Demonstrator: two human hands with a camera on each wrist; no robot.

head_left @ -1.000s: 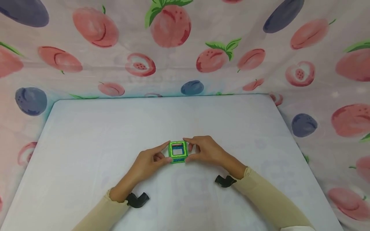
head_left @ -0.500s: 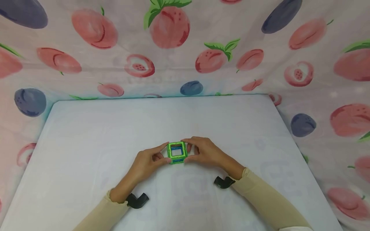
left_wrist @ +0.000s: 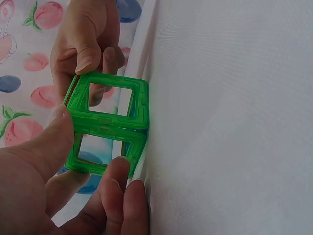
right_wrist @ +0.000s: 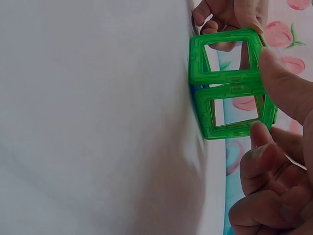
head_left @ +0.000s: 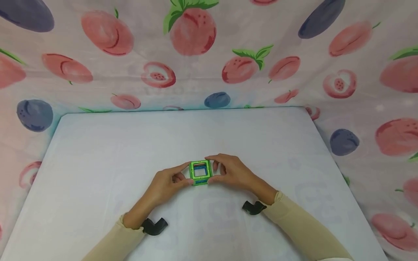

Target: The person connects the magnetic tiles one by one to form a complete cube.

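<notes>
A small cube of magnetic tiles (head_left: 200, 178) rests on the white table, in front of the person. Its top and near sides are green see-through square frames, and blue and reddish edges show inside. My left hand (head_left: 166, 184) holds the cube's left side, thumb at the near corner and index finger at the far one. On the opposite side my right hand (head_left: 233, 170) pinches it the same way. In the left wrist view two green tiles (left_wrist: 110, 120) meet along an edge; the right wrist view has two green tiles (right_wrist: 227, 77) with the thumb at their top edge.
A white cloth covers the table (head_left: 130, 141). Behind it and at both sides hangs a curtain (head_left: 196, 83) printed with peaches and plums. A black curved piece (head_left: 155, 227) sits at the left wrist, and another black piece (head_left: 254, 208) at the right wrist.
The cube and the right fingertips have shifted very slightly to the left. Both hands keep their hold on the cube's sides.
</notes>
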